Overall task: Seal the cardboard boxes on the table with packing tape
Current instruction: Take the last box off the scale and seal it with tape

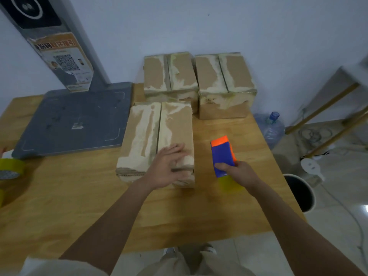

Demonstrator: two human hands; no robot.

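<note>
Three worn cardboard boxes stand on the wooden table (79,196). The nearest box (151,132) lies in the middle, flaps closed with a seam down its top. My left hand (169,166) presses flat on its near right corner, fingers straight. To the right of that box, my right hand (237,172) grips a blue and orange tape dispenser (222,154) loaded with a yellowish tape roll (231,183), held just above the table. Two more boxes, one on the left (171,74) and one on the right (225,76), sit side by side at the back against the wall.
A grey scale platform (75,118) with an upright post (59,48) fills the table's left. Spare yellow tape rolls (11,168) lie at the left edge. Beyond the right edge are a water bottle (271,128), a dark bin (298,194) and a white rack (328,100).
</note>
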